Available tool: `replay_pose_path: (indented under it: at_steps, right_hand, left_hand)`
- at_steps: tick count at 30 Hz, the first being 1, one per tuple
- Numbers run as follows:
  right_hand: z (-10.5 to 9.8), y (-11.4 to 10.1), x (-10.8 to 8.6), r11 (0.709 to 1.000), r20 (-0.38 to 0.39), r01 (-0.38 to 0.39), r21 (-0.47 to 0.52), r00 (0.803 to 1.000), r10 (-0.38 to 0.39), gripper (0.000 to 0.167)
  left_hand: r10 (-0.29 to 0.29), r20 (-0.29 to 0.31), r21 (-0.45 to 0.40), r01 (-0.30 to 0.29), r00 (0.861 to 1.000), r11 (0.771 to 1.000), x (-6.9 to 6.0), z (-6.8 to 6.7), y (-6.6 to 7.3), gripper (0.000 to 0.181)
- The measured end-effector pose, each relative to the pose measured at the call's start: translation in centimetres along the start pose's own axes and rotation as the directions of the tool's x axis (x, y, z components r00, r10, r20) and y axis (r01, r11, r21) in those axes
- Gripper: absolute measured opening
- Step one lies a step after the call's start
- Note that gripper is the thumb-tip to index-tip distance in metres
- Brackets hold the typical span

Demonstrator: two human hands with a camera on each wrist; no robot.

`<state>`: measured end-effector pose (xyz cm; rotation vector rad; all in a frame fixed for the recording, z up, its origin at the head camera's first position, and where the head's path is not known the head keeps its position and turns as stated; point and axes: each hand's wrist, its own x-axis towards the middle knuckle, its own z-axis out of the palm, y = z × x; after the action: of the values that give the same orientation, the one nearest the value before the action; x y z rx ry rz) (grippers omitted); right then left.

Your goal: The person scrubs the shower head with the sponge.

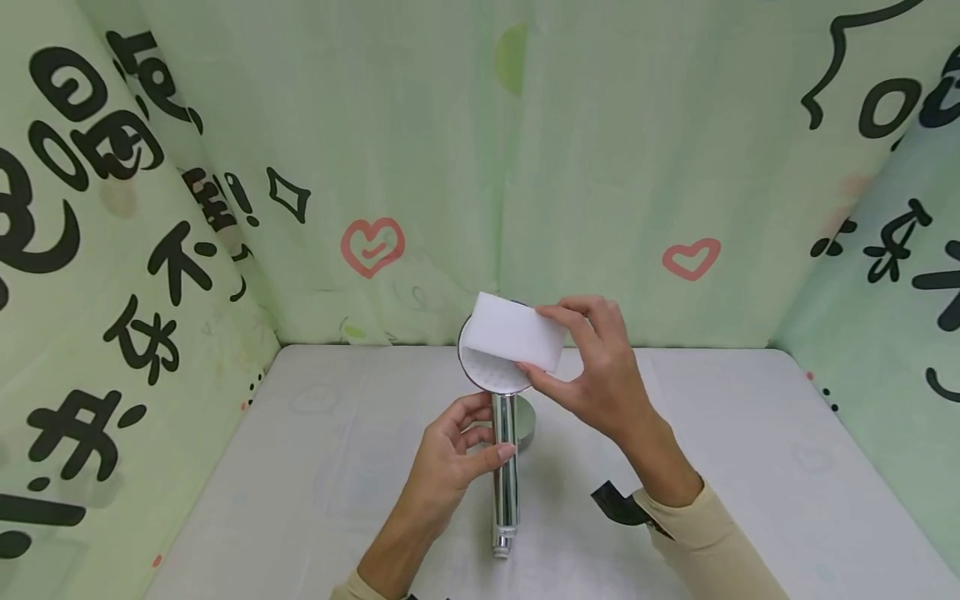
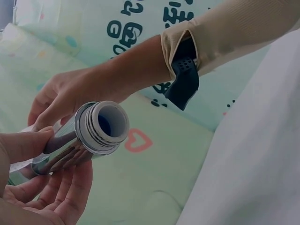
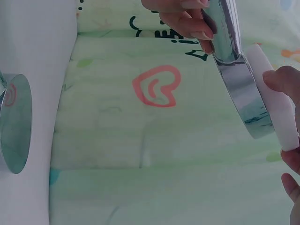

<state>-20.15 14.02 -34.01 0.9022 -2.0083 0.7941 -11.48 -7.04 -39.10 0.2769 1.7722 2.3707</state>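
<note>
A chrome hand shower (image 1: 506,492) stands with its round white face up and its handle down. My left hand (image 1: 459,446) grips the handle, thumb across the front and fingers behind. A white sponge block (image 1: 513,329) lies against the shower face, covering most of it. My right hand (image 1: 600,367) pinches the sponge at its right end between thumb and fingers. The handle's open threaded end (image 2: 111,122) faces the camera in the left wrist view. From the side, in the right wrist view, the sponge (image 3: 276,103) touches the face of the chrome head (image 3: 248,101).
Behind the handle, a round shiny chrome piece (image 3: 16,124) sits on the white tabletop (image 1: 375,483); its full shape is hidden. Green printed curtains (image 1: 450,167) enclose the table at the back and sides. A black strap (image 1: 618,504) hangs from the right sleeve.
</note>
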Motion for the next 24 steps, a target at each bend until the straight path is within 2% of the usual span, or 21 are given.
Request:
replay_pose_path:
  at_steps: [6, 11, 15, 24]
  right_hand:
    - [-0.4, 0.3, 0.1, 0.999, -0.022, -0.039, 0.013, 0.999, 0.039, 0.062]
    - [-0.4, 0.1, -0.4, 0.996, 0.031, -0.081, 0.043, 0.996, 0.079, 0.063]
    - [-0.3, -0.2, -0.9, 0.993, 0.071, -0.111, 0.048, 0.992, 0.107, 0.062]
    - [0.0, -0.9, -1.8, 0.992, 0.136, -0.119, 0.036, 0.984, 0.113, 0.064]
  left_hand:
    - [0.020, -0.006, 0.007, -0.020, 1.000, 1.000, -0.1, -0.1, 0.1, 0.063]
    - [0.042, -0.013, 0.008, -0.042, 0.999, 0.999, 0.0, -0.3, 0.2, 0.061]
    - [0.038, -0.024, 0.009, -0.038, 0.999, 0.999, 0.1, -0.3, 0.1, 0.060]
    - [0.054, -0.034, -0.005, -0.054, 0.998, 0.999, 0.3, -0.4, -0.1, 0.060]
